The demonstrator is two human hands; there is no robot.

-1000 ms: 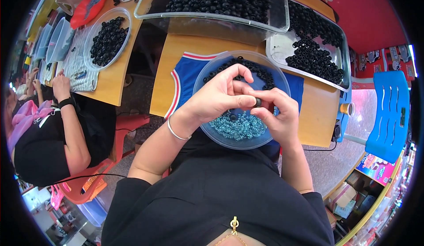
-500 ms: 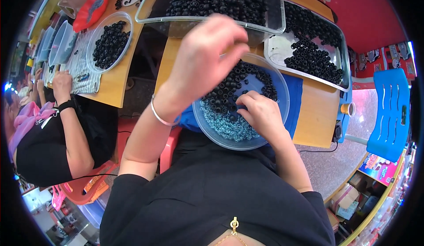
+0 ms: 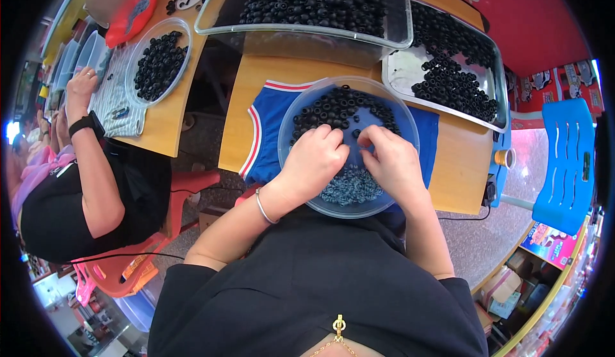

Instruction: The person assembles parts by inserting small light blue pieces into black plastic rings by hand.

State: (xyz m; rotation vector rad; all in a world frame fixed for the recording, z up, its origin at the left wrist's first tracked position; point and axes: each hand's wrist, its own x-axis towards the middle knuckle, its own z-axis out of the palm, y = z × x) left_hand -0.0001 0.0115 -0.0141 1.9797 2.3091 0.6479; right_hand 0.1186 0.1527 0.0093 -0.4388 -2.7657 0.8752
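Since half a second ago the left hand came back down from up by the big tray and is now in the round clear bowl again, next to the right hand. Both hands are curled over the bowl's middle with fingertips close together, apparently pinching small black rings, though I can't tell exactly what either one grips. The bowl sits on a blue cloth on the wooden surface. Progress-wise, I'd say roughly halfway: a pile of grey-blue rings lies at the near side of the bowl, loose black ones fill the far side. Plenty more black rings wait in the big clear tray and metal tray beyond.
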